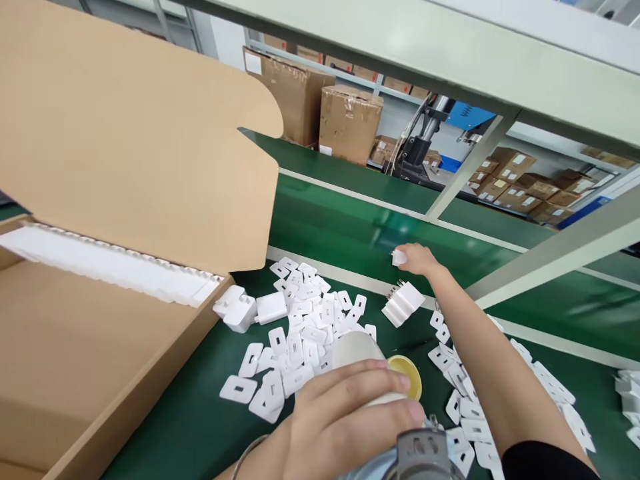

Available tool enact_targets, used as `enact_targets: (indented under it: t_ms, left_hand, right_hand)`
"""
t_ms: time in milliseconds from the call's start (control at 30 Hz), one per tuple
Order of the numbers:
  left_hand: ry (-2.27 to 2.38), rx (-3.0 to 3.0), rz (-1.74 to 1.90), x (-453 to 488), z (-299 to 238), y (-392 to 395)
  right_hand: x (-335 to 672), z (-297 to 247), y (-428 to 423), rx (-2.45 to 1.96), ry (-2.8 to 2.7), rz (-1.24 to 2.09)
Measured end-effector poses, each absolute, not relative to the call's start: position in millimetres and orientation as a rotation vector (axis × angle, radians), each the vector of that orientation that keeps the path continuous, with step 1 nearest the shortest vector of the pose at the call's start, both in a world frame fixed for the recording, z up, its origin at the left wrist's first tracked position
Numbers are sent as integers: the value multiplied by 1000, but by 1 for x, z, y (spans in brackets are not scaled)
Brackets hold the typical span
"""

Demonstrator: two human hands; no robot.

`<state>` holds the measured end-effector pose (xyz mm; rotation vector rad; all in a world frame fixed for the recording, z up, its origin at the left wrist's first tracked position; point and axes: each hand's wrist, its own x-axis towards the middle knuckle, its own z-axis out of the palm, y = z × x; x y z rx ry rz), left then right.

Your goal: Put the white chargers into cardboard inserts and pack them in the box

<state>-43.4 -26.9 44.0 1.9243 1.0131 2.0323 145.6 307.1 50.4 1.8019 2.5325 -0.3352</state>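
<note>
At the lower middle, the fingers of my left hand (350,407) are curled over a pale cylinder (356,345), mostly hidden beneath them. A yellow ring or cup (406,375) sits beside these fingertips. Below the hand shows a grey clasp (423,447) on a light blue body, only partly in view. My right hand (419,259) is stretched to the far side of the table, closed on a small white plug charger (399,257). Just below it, several more white chargers (403,303) stand together in a row, prongs up toward the back.
Many flat white pieces with slots (300,333) are scattered mid-table, with others (473,407) under my right forearm. Loose white chargers (240,312) lie beside an open cardboard box (165,373) at left. A pale metal frame (450,167) and a green back panel (340,213) border the far side.
</note>
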Motion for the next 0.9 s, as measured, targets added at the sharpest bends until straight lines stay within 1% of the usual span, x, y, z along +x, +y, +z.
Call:
enact_targets:
  t_ms: [133,200,267,367,467,533,667,800,900]
  left_hand:
    - [887,2051,1863,-47,41,-33]
    - [834,2091,1787,-47,39,-38]
    - [794,2096,1750,-45,38,-42]
    - [819,2047,1709,-45,37,-47]
    - [775,2097,1628,-45,37,-51]
    - [742,2127,1650,-42,38,-54]
    - [977,1936,1681,-32,40,-64]
    - [1089,1904,1650,-32,41,-67]
    - [1016,2030,1673,-37,40,-61]
  right_hand:
    - [161,71,276,1913,2571,-336]
    - [170,86,245,1985,2643,-323]
    - [174,95,208,2048,2805,-239]
    - [173,92,157,2016,3010,-93]
    - [170,72,131,2005,2964,0]
    - [170,58,127,2047,2896,-91]
    - [169,46,130,2136,2848,-313]
    - [175,49,118,2162,2912,-396]
    - [190,50,90,2278,3029,-397]
